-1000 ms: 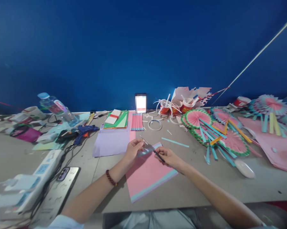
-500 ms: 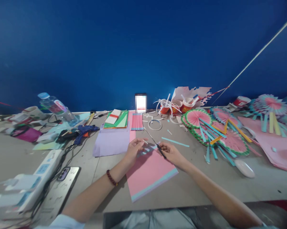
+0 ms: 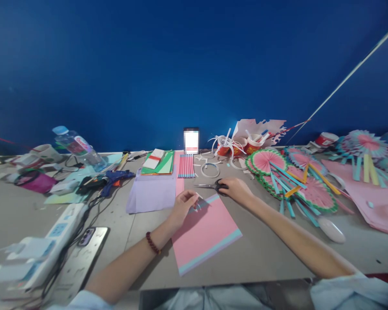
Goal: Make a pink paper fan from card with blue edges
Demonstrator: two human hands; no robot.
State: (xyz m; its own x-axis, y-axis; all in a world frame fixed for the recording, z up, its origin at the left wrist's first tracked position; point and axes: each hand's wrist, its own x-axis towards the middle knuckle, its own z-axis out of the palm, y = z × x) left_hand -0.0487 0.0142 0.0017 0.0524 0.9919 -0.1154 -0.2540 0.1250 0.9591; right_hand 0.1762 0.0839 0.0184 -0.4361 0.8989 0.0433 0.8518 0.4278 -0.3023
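In front of me lies a pink sheet of paper (image 3: 209, 228) with light-blue bands along two opposite edges. Over its far left corner, my left hand (image 3: 183, 206) pinches a thin white strip (image 3: 197, 196) between thumb and fingers. Beyond the sheet, my right hand (image 3: 236, 189) grips the dark handles of a pair of scissors (image 3: 209, 186), low at the table. The blades point left, and the fingers partly hide the handles.
Striped pink-and-blue paper (image 3: 186, 165) and a white ring (image 3: 209, 169) lie beyond my hands. Purple sheets (image 3: 151, 193) are on the left, near a power strip (image 3: 60, 237) and a phone (image 3: 89, 254). Pleated paper fans (image 3: 310, 189) spread at right.
My right hand has carried the scissors away from the left hand, up beyond the pink sheet, and the blades now point left. My left hand stays nearly in place with the white strip.
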